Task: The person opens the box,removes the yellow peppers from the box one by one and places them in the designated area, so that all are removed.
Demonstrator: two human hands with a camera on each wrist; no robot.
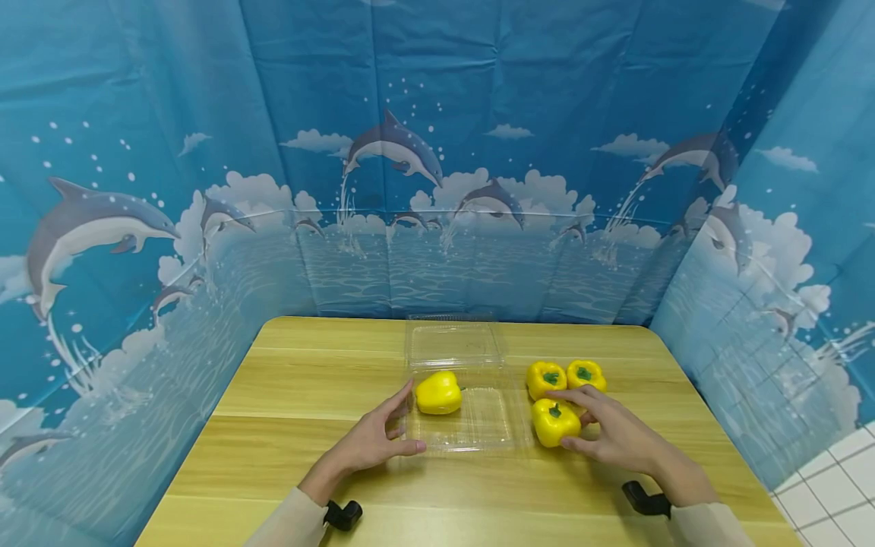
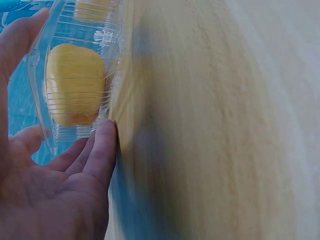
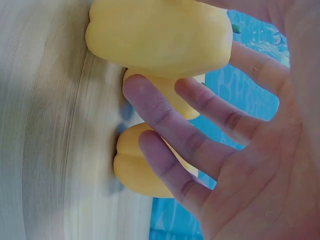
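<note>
A clear plastic clamshell box (image 1: 487,418) lies opened flat on the table, its lid (image 1: 454,343) folded to the back. One yellow bell pepper (image 1: 438,393) lies on its side in the box's left part. My left hand (image 1: 369,441) rests against the left side of the box, thumb and fingers spread along it; the left wrist view shows fingertips right at the ridged wall (image 2: 75,131). To the right of the box, my right hand (image 1: 611,429) holds the front yellow bell pepper (image 1: 555,422) between thumb and index finger, its stem up. The other fingers (image 3: 160,112) extend below it.
Two more yellow bell peppers, a left one (image 1: 544,378) and a right one (image 1: 586,374), stand just behind the held one. The wooden table (image 1: 301,395) meets a blue dolphin-print curtain (image 1: 437,266) at its back and sides.
</note>
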